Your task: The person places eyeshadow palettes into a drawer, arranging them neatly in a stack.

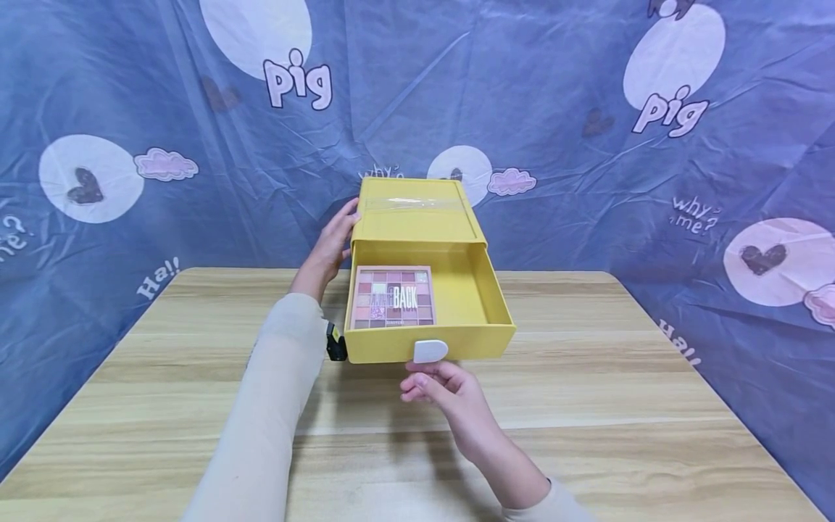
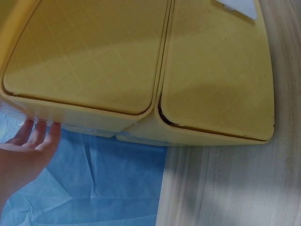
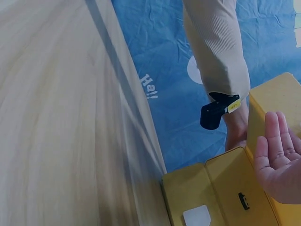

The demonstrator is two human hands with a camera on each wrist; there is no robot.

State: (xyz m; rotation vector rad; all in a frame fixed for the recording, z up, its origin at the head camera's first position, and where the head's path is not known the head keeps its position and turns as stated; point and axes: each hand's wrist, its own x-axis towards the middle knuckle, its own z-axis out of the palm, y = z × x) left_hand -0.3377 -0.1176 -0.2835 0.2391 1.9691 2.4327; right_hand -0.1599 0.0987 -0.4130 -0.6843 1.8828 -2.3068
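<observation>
A yellow drawer box (image 1: pixel 417 210) stands on the table with its top drawer (image 1: pixel 470 344) pulled out toward me. Inside that drawer, on the left, lies an eyeshadow palette (image 1: pixel 393 299) with a clear lid lettered "BACK". My left hand (image 1: pixel 333 239) rests along the box's left side; in the left wrist view its straight fingertips (image 2: pixel 54 129) touch the yellow wall. My right hand (image 1: pixel 450 406) is just below the drawer's white pull tab (image 1: pixel 430 351), fingers loosely bent. The right wrist view shows the right hand (image 3: pixel 282 160) with fingers extended beside the yellow drawer, gripping nothing.
Below the pulled-out drawer, further yellow fronts (image 3: pixel 188 190) carry a second white tab (image 3: pixel 196 215). Clear tape (image 1: pixel 411 203) crosses the box top. The wooden table (image 1: pixel 163 406) meets a blue printed cloth (image 1: pixel 215 167) behind. A black wrist camera (image 1: pixel 335 344) sits beside the drawer.
</observation>
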